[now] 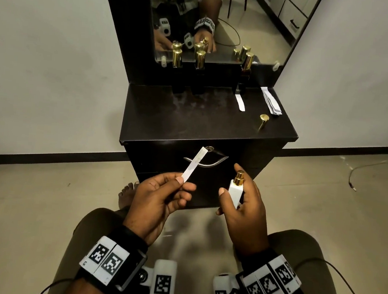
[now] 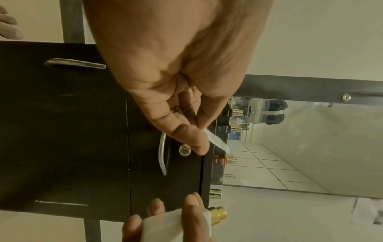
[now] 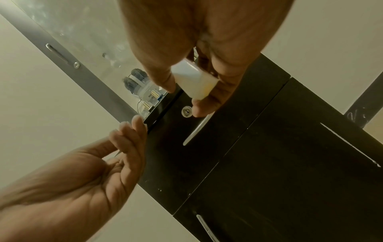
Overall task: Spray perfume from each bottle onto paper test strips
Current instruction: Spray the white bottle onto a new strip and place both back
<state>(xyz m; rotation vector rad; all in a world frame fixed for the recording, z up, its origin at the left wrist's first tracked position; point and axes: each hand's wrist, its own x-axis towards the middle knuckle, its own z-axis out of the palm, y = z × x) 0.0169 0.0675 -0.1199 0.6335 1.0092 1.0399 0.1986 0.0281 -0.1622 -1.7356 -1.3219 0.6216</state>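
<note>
Before the dresser [image 1: 209, 129], left hand [image 1: 158, 200] pinches strip [image 1: 194, 164]; right hand [image 1: 246, 205] grips bottle [image 1: 236, 190].

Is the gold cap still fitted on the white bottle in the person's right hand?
No, the white bottle shows its bare gold sprayer, while a gold cap lies on the cabinet top.

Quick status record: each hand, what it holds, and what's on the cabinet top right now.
left hand: pinches a paper strip by its lower end, strip angled up and to the right
right hand: grips a white bottle, gold nozzle uncapped, upright
gold cap: loose on the cabinet top, right side
capped bottles: two at back left, one at back right
other strips: single strip lying flat; stack at right rear
spraying: cannot tell
</note>
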